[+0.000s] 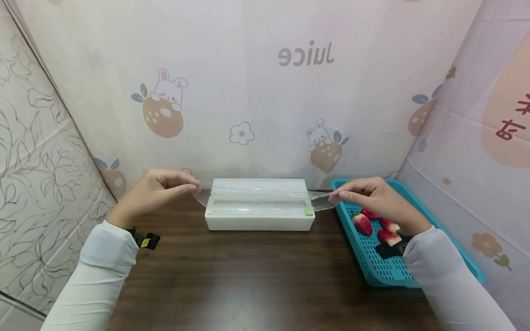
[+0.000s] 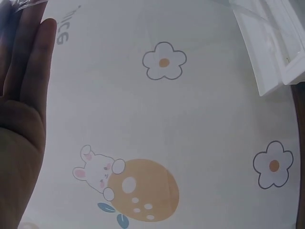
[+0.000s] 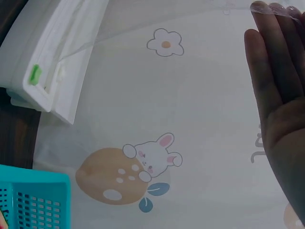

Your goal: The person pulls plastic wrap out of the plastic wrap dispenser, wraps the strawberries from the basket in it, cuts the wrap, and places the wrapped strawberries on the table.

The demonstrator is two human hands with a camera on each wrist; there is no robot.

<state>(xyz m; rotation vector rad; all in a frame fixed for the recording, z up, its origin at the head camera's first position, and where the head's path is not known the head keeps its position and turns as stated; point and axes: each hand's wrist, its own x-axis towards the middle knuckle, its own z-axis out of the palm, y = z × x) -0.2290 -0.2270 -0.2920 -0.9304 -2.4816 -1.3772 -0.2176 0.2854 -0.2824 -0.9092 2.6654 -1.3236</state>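
A white cling film dispenser box [image 1: 260, 224] stands on the table with its lid raised at the back. Clear cling film [image 1: 323, 202] stretches across it and out past both ends. My left hand [image 1: 159, 191] pinches the film's left end between thumb and fingertips, above and left of the box. On the other side my right hand [image 1: 378, 201] pinches the right end, over the basket's far left corner. The right wrist view shows the film's edge [image 3: 281, 10] across the fingertips. A small green slider [image 1: 308, 212] sits at the box's front right corner.
A blue-green plastic basket [image 1: 476, 271] stands at the right, under my right forearm, with several red and white strawberries [image 1: 362, 224] in it. Dark wooden tabletop [image 1: 240, 276] extends in front of the box. A printed cloth wall [image 1: 256, 92] rises close behind.
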